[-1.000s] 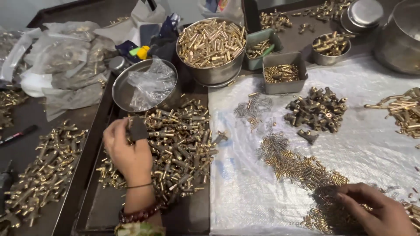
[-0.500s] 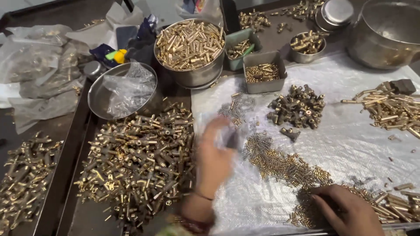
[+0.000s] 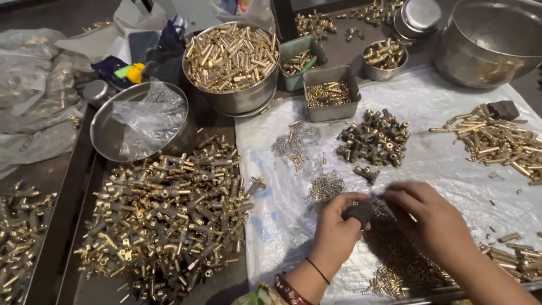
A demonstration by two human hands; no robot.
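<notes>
**Both hands meet over the small-parts pile, left holding a dark block**

Left hand (image 3: 337, 229): fingers curled tight around a small dark rounded block (image 3: 359, 212), pinched between thumb and fingertips. The block sits just above the white plastic sheet (image 3: 451, 107), at the near-centre of the bench, right at the edge of the heap of tiny brass pins (image 3: 395, 265). Thin dark band and red-gold bangles on that wrist.

Right hand (image 3: 432, 217): palm down, fingers bent and close together, tips pointing at the block and almost touching it. Can't tell whether it grips anything; fingertips are hidden against the pile.

Around them, on the sheet:
- cluster of small grey springs (image 3: 324, 188) just above the left hand, a second patch of springs (image 3: 294, 140) further up
- heap of dark brass fittings (image 3: 375, 138) up and right of the springs
- spread of long brass tubes (image 3: 497, 141) at far right, with a dark block (image 3: 502, 109) on top of it

Off the sheet:
- large mound of mixed brass fittings (image 3: 169, 220) in the dark tray (image 3: 68, 197) to the left, well apart from both hands
- shallow steel pan (image 3: 107, 133) with a crumpled clear bag (image 3: 152, 116) in it
- round steel tin of brass tubes (image 3: 231, 56) at the back
- grey rectangular tub (image 3: 332, 93) of small brass parts, green tub (image 3: 299, 59) beside it
- big empty-looking steel bowl (image 3: 491, 45) top right
</notes>
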